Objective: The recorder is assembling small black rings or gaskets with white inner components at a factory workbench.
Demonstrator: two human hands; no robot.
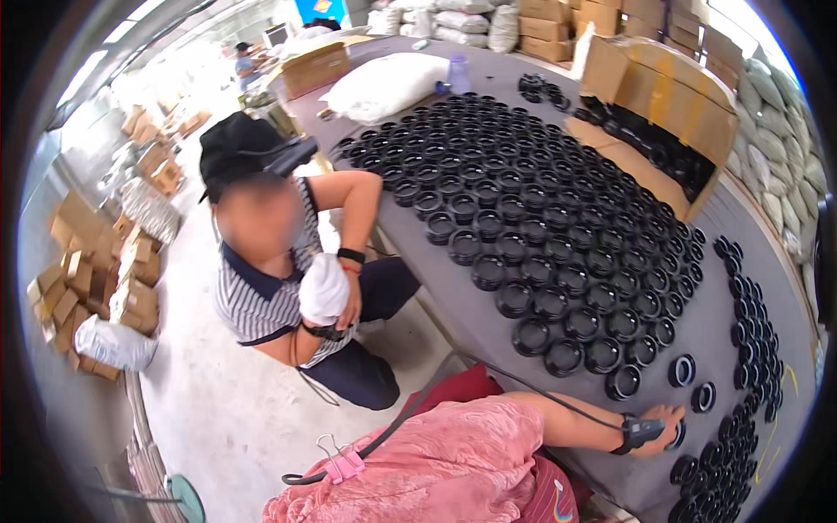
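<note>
My left hand (660, 432) reaches over the grey table (575, 392) from the pink sleeve, with a black device strapped at its wrist. Its fingers are closed on a round black ring (679, 435), partly hidden by the hand. Two similar black rings, one (682, 370) farther off and one (703, 397) closer, lie singly beside it. To their left spreads a broad block of black rings (540, 235) in rows. More black rings (719, 462) are packed close together just right of the hand. My right hand is out of sight.
A co-worker (279, 288) crouches at the table's left side, a white bundle by their arms. An open cardboard box (654, 96) of black parts stands at the far right. A white sack (388, 85) lies at the far end. A black cable (540, 388) runs to my wrist.
</note>
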